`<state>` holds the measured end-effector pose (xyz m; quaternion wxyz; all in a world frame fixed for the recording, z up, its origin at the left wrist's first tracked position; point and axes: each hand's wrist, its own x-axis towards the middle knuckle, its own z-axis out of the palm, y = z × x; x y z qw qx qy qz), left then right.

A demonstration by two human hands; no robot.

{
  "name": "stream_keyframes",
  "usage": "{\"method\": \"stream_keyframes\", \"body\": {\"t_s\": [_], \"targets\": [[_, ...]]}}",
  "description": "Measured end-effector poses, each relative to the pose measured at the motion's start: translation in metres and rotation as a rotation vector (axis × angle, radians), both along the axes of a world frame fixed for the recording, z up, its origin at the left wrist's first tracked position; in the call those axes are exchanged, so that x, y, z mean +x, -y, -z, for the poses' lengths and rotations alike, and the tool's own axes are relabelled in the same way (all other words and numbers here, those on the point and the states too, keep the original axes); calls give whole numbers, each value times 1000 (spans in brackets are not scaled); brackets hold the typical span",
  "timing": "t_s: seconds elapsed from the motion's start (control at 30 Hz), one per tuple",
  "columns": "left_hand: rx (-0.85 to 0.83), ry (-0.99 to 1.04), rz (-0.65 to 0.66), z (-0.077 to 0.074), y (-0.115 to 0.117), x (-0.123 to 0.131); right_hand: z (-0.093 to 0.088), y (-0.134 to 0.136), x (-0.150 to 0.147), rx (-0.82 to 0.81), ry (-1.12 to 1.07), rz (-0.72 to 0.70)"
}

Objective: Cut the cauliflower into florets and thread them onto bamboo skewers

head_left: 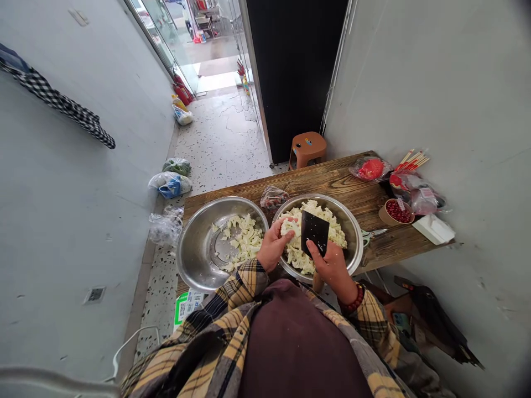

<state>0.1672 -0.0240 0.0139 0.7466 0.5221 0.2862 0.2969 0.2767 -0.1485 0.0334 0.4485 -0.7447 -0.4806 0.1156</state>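
Observation:
My left hand (272, 246) grips a white cauliflower piece (290, 226) above the right-hand steel bowl (355, 243). In my right hand (332, 266) is a cleaver (315, 229) with a broad dark blade, dotted with small white crumbs. The blade stands upright just to the right of the cauliflower piece; whether they touch I cannot tell. Below both hands, cauliflower florets (307, 262) heap up in the right bowl. A second steel bowl (194, 249) on the left holds a smaller amount of cut cauliflower (244, 235), mostly on its right side.
On the wooden table (332, 174), scissors (371, 236) lie right of the bowls. A bagged item (274, 197) sits behind them. A paper tub of red beans (397, 212), a white box (433, 229) and plastic bags occupy the right end. An orange stool (308, 146) stands beyond the table.

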Motion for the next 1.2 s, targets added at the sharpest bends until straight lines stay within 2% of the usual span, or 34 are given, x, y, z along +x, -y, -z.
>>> {"method": "stream_keyframes", "body": {"t_s": [0.47,0.9,1.1,1.2], "targets": [[99,-51,15,-9,5,-2,7,-1,-5,-47,-66,-49],[118,-93,-10,-11,12,-1,6,-13,-8,5,32,-21],[116,-97,-18,-5,11,-2,9,-16,-3,-31,-52,-62],[89,-90,9,1,10,-4,12,-18,-3,-46,-70,-24]]}}
